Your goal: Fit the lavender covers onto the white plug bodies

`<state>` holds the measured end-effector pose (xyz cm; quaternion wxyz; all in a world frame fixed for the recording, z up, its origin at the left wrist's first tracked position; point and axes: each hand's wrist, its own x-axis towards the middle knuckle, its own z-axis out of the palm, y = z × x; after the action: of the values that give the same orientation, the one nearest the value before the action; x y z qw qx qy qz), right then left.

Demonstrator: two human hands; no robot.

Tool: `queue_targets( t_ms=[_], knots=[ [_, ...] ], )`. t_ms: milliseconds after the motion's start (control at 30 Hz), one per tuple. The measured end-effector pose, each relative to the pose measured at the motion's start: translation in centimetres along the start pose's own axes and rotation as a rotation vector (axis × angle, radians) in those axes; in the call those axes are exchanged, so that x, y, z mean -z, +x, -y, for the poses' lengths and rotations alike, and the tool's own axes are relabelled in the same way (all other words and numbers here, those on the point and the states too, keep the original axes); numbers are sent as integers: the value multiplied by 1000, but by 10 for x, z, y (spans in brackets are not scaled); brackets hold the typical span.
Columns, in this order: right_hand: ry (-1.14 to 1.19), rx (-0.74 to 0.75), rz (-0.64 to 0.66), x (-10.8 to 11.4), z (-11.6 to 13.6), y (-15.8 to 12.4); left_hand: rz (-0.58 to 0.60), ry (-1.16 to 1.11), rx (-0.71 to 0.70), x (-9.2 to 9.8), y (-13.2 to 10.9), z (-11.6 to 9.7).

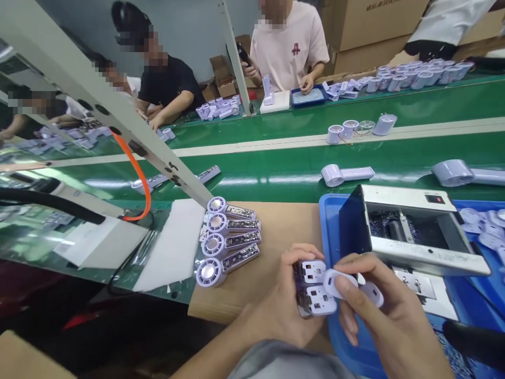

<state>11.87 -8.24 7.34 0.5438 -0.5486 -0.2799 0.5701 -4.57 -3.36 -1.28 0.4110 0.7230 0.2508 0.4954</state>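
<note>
My left hand (286,300) is closed around a small stack of lilac fan body halves (313,287), held just above the near edge of the brown board (276,231). My right hand (374,310) pinches a pale lilac shell piece (339,281) and presses it against the stack. Several half-built fans with round motors (226,239) lie in a row on the board to the left of my hands.
A blue tray (329,221) holds a grey metal box machine (414,229) and loose lilac parts (487,226). Beyond runs a green conveyor (276,173) carrying fan bodies (347,173). Other people sit across it. A slanted white frame bar (118,113) and orange cable (138,173) stand at left.
</note>
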Motion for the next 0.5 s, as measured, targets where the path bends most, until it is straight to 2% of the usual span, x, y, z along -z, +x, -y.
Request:
queue_targets(
  t_ms=[100, 200, 300, 367, 500],
  knots=[
    [-120, -27, 123, -7, 8, 17, 19, -2, -70, -8, -6, 10],
    [-234, -6, 232, 1, 8, 26, -16, 3, -83, -13, -9, 18],
    [-226, -26, 305, 9, 5, 30, -32, -46, -152, -15, -7, 22],
    [-175, -64, 311, 10, 6, 30, -24, -42, -196, -15, -6, 24],
    [-126, -67, 214, -5, 12, 19, -22, -13, -202, -11, -3, 27]
  ],
)
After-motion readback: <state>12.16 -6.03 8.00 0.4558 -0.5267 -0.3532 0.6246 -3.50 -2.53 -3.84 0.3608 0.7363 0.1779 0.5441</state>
